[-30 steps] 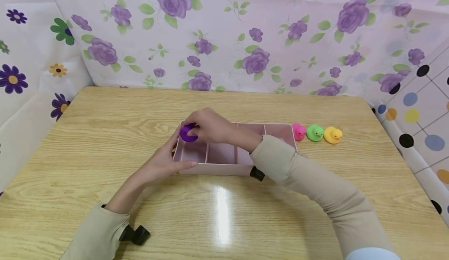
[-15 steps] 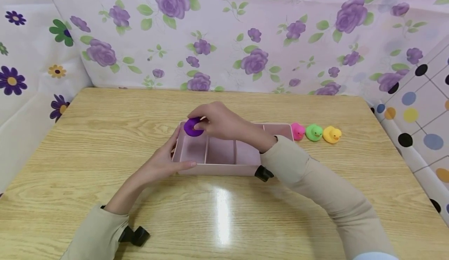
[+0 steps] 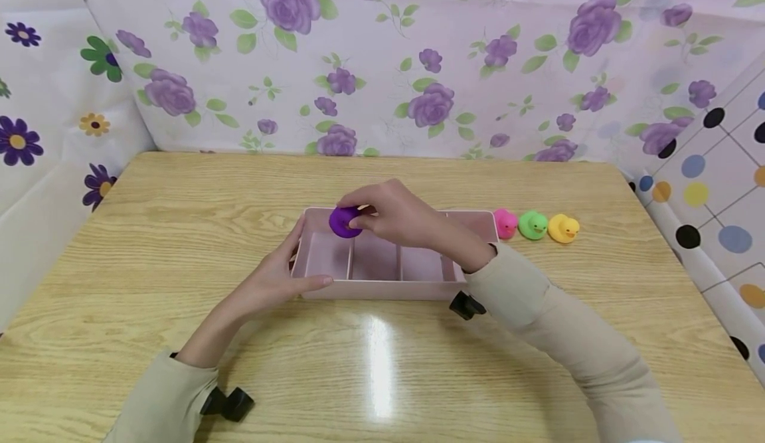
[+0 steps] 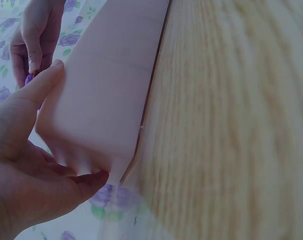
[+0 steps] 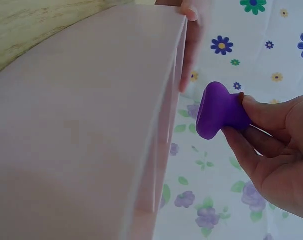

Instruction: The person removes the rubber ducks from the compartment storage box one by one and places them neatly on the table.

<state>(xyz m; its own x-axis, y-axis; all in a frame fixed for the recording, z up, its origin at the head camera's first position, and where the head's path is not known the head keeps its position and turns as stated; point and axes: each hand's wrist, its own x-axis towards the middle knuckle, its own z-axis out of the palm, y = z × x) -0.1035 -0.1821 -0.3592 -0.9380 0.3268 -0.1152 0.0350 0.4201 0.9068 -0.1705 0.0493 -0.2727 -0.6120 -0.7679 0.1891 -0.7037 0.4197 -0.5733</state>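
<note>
My right hand (image 3: 402,214) pinches a purple rubber duck (image 3: 342,222) between thumb and fingers, over the left part of a pink divided box (image 3: 382,290). In the right wrist view the duck (image 5: 215,111) is tipped, its flat base facing the box wall (image 5: 81,110) and its head in the fingers (image 5: 244,150). My left hand (image 3: 276,270) grips the box's left end, thumb along the front rim and fingers round the end. The left wrist view shows this hand (image 4: 36,170) bent round the box's corner. My right forearm covers part of the box's right side.
Three more rubber ducks stand in a row just right of the box: pink (image 3: 505,224), green (image 3: 533,225) and yellow (image 3: 564,228). All rest on the wooden table (image 3: 209,217). A floral cloth (image 3: 382,97) hangs behind the table, with patterned cloths at both sides.
My right hand has moved to the right with the purple duck, from the box's left end to near the first divider. My left hand has stayed on the box.
</note>
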